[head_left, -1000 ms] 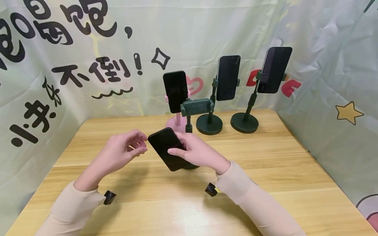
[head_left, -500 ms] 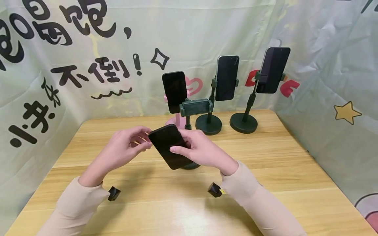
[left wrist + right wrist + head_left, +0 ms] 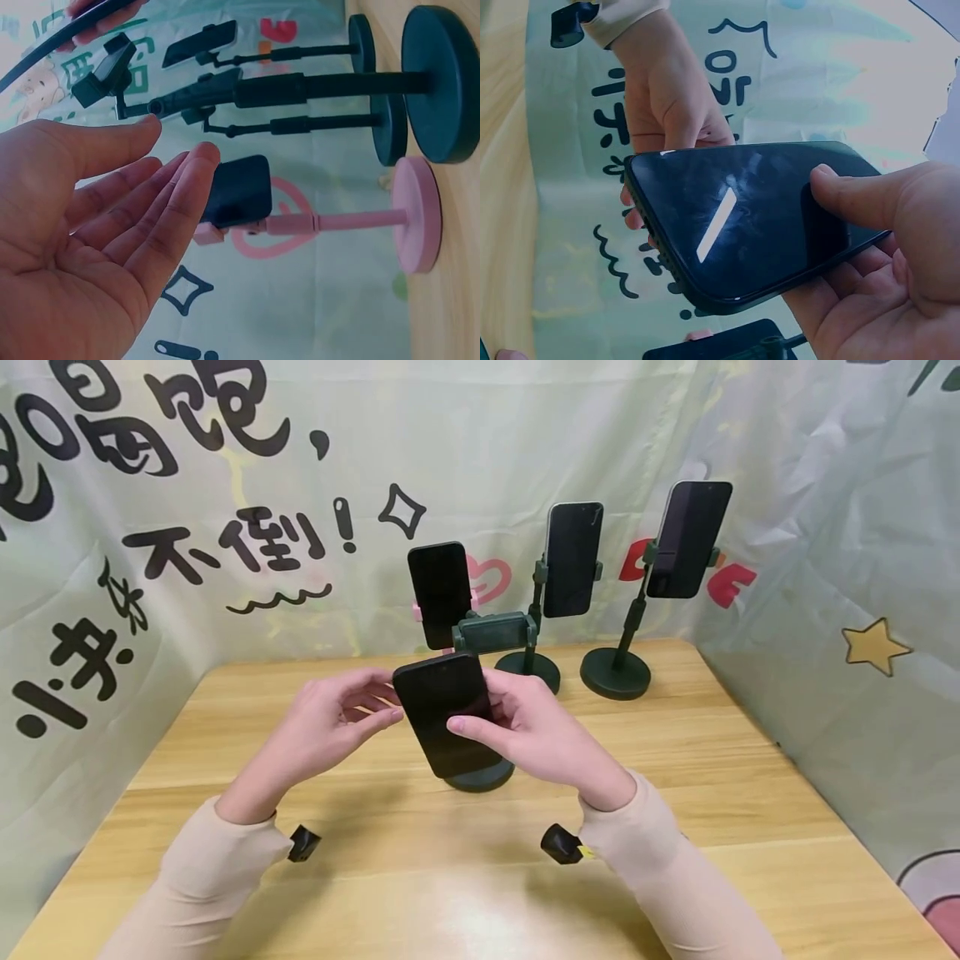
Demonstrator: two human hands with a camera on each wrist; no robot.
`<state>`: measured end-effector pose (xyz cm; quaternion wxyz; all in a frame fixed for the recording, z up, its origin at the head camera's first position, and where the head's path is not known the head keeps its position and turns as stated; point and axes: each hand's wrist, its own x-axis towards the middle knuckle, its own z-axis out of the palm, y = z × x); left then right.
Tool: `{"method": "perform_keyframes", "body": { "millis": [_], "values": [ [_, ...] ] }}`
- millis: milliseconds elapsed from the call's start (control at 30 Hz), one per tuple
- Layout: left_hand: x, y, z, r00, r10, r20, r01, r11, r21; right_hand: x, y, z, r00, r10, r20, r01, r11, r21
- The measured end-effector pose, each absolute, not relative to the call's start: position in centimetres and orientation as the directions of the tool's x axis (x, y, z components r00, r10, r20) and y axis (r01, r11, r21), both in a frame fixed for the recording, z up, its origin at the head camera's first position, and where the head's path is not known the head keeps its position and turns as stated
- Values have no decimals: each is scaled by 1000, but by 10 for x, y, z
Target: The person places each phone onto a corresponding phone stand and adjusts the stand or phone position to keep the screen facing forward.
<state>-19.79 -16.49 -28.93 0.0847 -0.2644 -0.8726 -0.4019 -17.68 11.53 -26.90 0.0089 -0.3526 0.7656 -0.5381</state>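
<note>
My right hand [image 3: 543, 735] grips a black smartphone [image 3: 435, 697], thumb on its screen and fingers behind it. In the right wrist view the phone [image 3: 727, 225] is tilted, with a bright reflection on its glass. By the phone's left edge my left hand [image 3: 322, 718] hovers with fingers and thumb apart. The left wrist view shows this hand [image 3: 97, 217] holding nothing. Just behind the phone is a dark green phone stand [image 3: 495, 633] with nothing in its clamp. The held phone hides its pole and part of its round base [image 3: 482, 777].
Behind it, a pink stand [image 3: 416, 214] bears a black phone [image 3: 440, 595]. Two more dark stands hold phones, one in the middle [image 3: 573, 560] and one at the right [image 3: 690, 539]. A printed cloth [image 3: 300, 502] hangs behind the wooden table [image 3: 712, 827].
My right hand has raised the phone slightly, moved it right and turned it more upright, in front of the stand. My left hand has followed rightward. The view has shifted slightly.
</note>
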Motion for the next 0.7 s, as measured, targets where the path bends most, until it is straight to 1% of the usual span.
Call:
{"method": "perform_keyframes", "body": {
  "millis": [267, 433, 533, 700],
  "values": [
    [-203, -147, -283, -838, 368, 403, 544, 502, 672, -176, 125, -262, -777, -477, 412, -511, 95, -854],
    [-208, -133, -281, -828, 363, 428, 557, 438, 705, -175, 135, -256, -781, -427, 455, -536, 84, -840],
    [-210, -126, -279, -818, 362, 448, 570, 400, 717, -175, 140, -251, -781, -383, 493, -563, 89, -822],
    [-214, -117, -276, -813, 358, 459, 574, 368, 731, -178, 147, -241, -778, -297, 554, -593, 54, -803]
  ]
}}
